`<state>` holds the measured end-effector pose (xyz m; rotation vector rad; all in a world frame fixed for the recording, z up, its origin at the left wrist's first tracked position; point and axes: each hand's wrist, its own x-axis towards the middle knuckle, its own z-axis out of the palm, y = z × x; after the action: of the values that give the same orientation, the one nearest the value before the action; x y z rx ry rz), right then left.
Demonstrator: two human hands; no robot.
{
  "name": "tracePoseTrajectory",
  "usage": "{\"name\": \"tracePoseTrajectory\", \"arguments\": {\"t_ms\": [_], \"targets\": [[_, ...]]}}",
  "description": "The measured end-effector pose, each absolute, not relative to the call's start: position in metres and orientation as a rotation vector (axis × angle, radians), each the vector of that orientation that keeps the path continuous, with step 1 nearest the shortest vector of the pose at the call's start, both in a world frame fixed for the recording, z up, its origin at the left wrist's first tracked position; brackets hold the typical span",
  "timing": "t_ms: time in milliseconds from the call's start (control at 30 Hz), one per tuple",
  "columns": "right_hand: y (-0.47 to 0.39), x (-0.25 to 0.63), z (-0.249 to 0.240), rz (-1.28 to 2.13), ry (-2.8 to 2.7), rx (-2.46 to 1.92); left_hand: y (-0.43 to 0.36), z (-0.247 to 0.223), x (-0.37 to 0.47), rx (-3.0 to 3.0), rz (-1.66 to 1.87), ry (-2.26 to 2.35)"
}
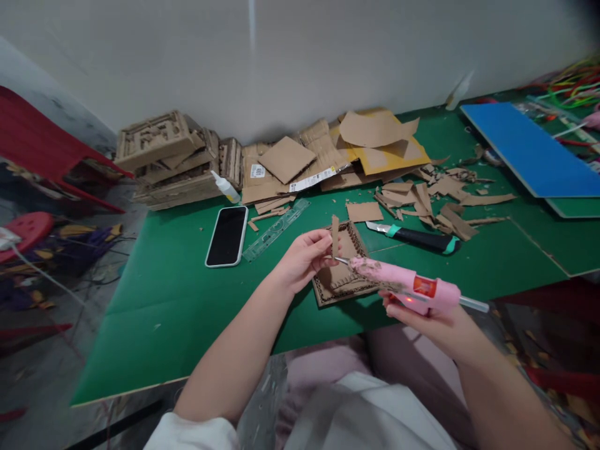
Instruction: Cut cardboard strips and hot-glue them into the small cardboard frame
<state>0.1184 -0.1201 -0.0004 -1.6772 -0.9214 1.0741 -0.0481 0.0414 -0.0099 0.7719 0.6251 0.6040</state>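
Between the fingers of my left hand (307, 256) is a narrow cardboard strip (335, 234), held upright. My right hand (431, 322) is wrapped around a pink hot glue gun (398, 281), its metal nozzle touching or very near the lower end of the strip. An orange light glows on the gun, and a clear glue stick (474, 304) sticks out of its back. Below both hands a shallow cardboard tray (347, 292) with corrugated edges lies on the green table (169, 319). My left fingers and the gun hide part of it.
Left of the tray are a phone (227, 236) and a clear ruler (276, 231). A utility knife (417, 237) lies to the right, near cardboard scraps (450, 187). Behind stand stacked cardboard pieces (164, 156), a small glue bottle (225, 187) and a blue board (529, 150).
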Motion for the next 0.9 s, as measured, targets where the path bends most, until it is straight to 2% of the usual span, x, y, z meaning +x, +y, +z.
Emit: {"name": "tracePoseTrajectory", "arguments": {"t_ms": [900], "targets": [[-0.1212, 0.1193, -0.0063, 1.099, -0.841, -1.772, 0.0417, -0.0108, -0.0476, 0.757, 0.598, 0.618]]}}
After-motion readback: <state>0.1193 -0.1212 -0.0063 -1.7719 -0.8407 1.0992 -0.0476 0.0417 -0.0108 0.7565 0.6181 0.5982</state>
